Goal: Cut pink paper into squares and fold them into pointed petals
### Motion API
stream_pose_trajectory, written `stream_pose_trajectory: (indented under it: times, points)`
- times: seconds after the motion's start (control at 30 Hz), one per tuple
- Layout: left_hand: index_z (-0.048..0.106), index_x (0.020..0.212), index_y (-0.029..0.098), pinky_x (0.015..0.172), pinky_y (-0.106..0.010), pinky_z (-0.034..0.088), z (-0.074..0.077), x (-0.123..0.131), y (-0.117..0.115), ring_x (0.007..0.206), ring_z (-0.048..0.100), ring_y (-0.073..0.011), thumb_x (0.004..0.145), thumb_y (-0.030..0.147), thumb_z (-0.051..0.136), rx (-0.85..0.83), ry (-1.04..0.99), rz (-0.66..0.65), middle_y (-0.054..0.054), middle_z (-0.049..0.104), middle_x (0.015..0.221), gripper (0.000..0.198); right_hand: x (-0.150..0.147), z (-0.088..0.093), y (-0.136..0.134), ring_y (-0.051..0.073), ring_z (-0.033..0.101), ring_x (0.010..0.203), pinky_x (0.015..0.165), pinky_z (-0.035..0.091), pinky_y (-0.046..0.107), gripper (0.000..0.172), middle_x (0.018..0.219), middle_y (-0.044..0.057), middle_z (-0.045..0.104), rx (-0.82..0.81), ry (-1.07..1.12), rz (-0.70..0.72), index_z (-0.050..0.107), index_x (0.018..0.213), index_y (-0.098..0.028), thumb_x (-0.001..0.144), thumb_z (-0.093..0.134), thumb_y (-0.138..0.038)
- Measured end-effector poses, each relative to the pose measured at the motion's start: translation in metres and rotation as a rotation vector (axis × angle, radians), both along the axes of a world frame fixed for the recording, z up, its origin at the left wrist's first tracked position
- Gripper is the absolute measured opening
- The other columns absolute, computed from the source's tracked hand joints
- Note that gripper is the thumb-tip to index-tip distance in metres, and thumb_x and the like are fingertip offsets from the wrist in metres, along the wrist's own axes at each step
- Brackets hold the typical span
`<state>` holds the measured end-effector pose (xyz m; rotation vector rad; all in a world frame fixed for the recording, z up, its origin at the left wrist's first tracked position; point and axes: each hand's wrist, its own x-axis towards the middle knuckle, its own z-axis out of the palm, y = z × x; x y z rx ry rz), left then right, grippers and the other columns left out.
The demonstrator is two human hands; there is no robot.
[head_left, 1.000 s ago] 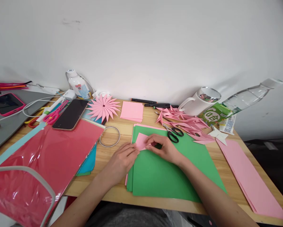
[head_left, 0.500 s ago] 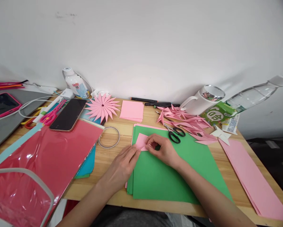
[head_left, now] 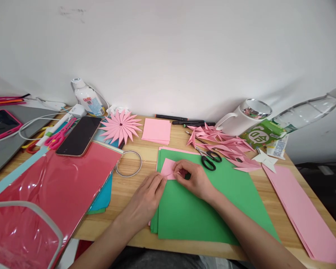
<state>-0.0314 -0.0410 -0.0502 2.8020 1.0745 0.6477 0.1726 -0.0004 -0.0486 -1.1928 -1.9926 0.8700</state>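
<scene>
A small pink sheet of paper, its lower edge partly folded up, lies on a stack of green paper. My left hand has its fingertips closed on the sheet's lower left corner. From the right, my right hand pinches the sheet's right side between thumb and fingers, which hide that part of it. Black-handled scissors rest just beyond my right hand, on the green stack's far edge. Behind the green stack is a pile of pink paper squares.
Folded pink pieces lie before a white mug and a tilted clear bottle. A pink paper star, a phone, a tape roll and a red plastic-covered pack are leftward. Long pink paper lies right.
Both hands keep their hold on the pink sheet with almost no movement. The whole view has shifted slightly.
</scene>
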Motion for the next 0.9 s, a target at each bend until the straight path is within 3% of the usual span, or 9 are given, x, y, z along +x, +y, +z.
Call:
stream_pose_trajectory:
  times: [0.27, 0.43, 0.63, 0.9]
  points:
    - [0.044, 0.124, 0.009, 0.094, -0.04, 0.047, -0.002, 0.004, 0.002, 0.11, 0.052, -0.0247, 0.087, 0.008, 0.037, -0.044, 0.097, 0.047, -0.013, 0.057, 0.106, 0.037, 0.0, -0.001, 0.0, 0.012, 0.053, 0.064, 0.057, 0.043, 0.025, 0.009, 0.081, 0.003, 0.062, -0.005, -0.012, -0.012, 0.054, 0.074, -0.019, 0.078, 0.052, -0.011]
    - [0.043, 0.127, 0.004, 0.095, -0.041, 0.046, -0.001, 0.014, -0.01, 0.119, 0.05, -0.0261, 0.089, 0.005, 0.029, 0.12, 0.157, 0.118, -0.019, 0.056, 0.122, 0.04, 0.0, -0.003, 0.0, 0.012, 0.052, 0.063, 0.057, 0.043, 0.025, 0.01, 0.082, 0.003, 0.062, 0.007, -0.006, -0.001, 0.054, 0.074, -0.018, 0.077, 0.053, -0.009]
    - [0.051, 0.117, -0.002, 0.101, -0.041, 0.041, -0.002, 0.027, -0.028, 0.123, 0.047, -0.0296, 0.092, 0.025, 0.044, 0.219, 0.239, 0.092, -0.022, 0.056, 0.125, 0.038, -0.001, -0.002, 0.0, 0.012, 0.053, 0.064, 0.057, 0.044, 0.025, 0.009, 0.084, 0.004, 0.063, 0.005, 0.003, -0.005, 0.054, 0.075, -0.019, 0.077, 0.054, -0.009]
    - [0.056, 0.116, 0.001, 0.1, -0.044, 0.041, -0.005, 0.029, -0.035, 0.121, 0.048, -0.0336, 0.091, 0.027, 0.047, 0.188, 0.211, 0.148, -0.021, 0.055, 0.126, 0.037, -0.001, -0.001, 0.0, 0.013, 0.054, 0.065, 0.058, 0.044, 0.025, 0.01, 0.083, 0.004, 0.063, -0.004, 0.001, -0.009, 0.055, 0.075, -0.018, 0.078, 0.054, -0.009]
